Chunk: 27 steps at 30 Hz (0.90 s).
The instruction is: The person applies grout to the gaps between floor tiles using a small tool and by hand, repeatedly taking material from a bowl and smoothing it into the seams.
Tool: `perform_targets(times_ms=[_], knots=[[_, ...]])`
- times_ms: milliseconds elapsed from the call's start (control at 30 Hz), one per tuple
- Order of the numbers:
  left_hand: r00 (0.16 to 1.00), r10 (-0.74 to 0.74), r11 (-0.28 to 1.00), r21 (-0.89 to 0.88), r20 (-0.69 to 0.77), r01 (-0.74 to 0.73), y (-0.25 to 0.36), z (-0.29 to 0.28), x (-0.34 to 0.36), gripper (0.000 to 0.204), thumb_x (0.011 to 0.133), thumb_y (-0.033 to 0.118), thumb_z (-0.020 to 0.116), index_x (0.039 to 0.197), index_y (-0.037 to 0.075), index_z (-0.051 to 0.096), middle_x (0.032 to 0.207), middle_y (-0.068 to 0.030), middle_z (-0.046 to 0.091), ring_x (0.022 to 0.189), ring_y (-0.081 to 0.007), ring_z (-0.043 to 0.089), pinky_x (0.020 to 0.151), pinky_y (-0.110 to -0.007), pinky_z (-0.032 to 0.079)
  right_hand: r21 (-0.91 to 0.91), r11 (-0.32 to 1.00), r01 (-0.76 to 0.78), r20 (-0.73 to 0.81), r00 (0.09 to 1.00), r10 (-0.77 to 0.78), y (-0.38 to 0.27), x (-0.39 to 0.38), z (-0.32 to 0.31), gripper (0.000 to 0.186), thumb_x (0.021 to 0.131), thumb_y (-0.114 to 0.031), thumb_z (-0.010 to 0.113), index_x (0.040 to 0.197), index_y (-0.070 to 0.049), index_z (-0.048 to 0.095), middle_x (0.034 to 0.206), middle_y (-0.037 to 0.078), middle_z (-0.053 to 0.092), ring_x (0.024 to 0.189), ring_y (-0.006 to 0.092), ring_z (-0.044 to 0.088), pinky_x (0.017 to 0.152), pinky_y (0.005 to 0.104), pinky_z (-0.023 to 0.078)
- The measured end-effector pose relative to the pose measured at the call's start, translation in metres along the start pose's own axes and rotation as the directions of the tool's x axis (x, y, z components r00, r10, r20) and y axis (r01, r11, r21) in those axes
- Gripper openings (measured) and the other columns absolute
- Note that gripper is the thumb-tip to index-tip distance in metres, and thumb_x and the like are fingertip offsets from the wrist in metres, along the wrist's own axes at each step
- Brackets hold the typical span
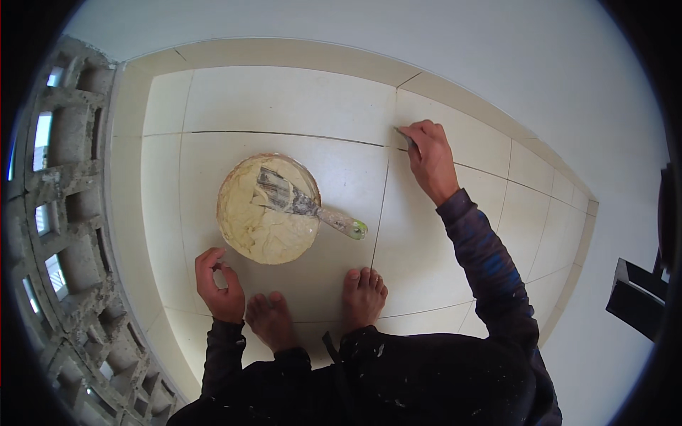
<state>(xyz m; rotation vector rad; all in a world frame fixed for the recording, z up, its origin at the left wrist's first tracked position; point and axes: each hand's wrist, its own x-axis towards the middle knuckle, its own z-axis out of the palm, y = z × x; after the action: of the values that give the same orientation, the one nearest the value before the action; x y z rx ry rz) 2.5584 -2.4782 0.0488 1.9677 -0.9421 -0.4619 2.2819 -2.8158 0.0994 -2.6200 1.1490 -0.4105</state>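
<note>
My right hand (430, 160) is closed around a small, thin grey piece (403, 135), most of it hidden by the fingers. Its tip sits at the floor where tile joints cross. Nearer to me on the left, my left hand (219, 287) hovers with loosely curled fingers, a gap between thumb and fingers and nothing seen in it. Just beyond it stands a round tub (222, 226) full of cream-coloured paste (273, 238). A putty knife (302, 204) lies across the paste, its smeared blade on top and its grey-green handle sticking out over the rim to the right.
Pale floor tiles (320, 99) have dark, narrow joints, some of them light-filled. A tiled skirting (284, 51) runs below the white wall (355, 21). Rough openwork concrete blocks (74, 206) line the left. My bare feet (364, 298) are near the tub. A black object (636, 298) is at far right.
</note>
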Motion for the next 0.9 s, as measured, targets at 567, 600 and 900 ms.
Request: perform_targets(times_ms=[567,600,900], knots=[[0.99,-0.14,0.965,-0.228,-0.035,0.128,0.032,0.003,0.02,0.011,0.098,0.009,0.06,0.101,-0.001,0.057,0.087,-0.01,0.067,0.081,-0.0188,0.063,0.078,-0.033,0.051,0.884,-0.103,-0.455,0.43,0.71,0.558,-0.032,-0.076,-0.025,0.035,0.096,-0.002,0.062,0.132,0.001,0.061,0.106,0.005,0.068,0.095,0.0104,0.065,0.086,0.0276,0.058],[0.992,-0.124,0.96,-0.258,-0.026,0.114,0.04,0.009,0.023,0.014,0.1,0.013,0.06,0.098,-0.001,0.056,0.083,-0.0099,0.066,0.078,-0.0185,0.064,0.077,-0.034,0.051,0.887,-0.056,-0.459,0.396,0.692,0.604,-0.033,-0.083,-0.033,0.034,0.097,-0.002,0.061,0.131,0.002,0.061,0.106,0.006,0.069,0.092,0.0125,0.066,0.085,0.0277,0.058],[0.074,0.297,0.759,-0.189,0.952,-0.623,0.122,-0.057,0.155,0.051,0.095,0.046,0.062,0.127,0.007,0.06,0.107,-0.017,0.069,0.092,-0.0334,0.066,0.085,-0.043,0.055,0.542,0.182,-0.82,0.129,0.295,0.947,-0.157,-0.321,-0.089,0.041,0.077,-0.015,0.074,0.116,-0.004,0.069,0.105,0.019,0.069,0.102,0.0378,0.065,0.091,0.0449,0.052]])
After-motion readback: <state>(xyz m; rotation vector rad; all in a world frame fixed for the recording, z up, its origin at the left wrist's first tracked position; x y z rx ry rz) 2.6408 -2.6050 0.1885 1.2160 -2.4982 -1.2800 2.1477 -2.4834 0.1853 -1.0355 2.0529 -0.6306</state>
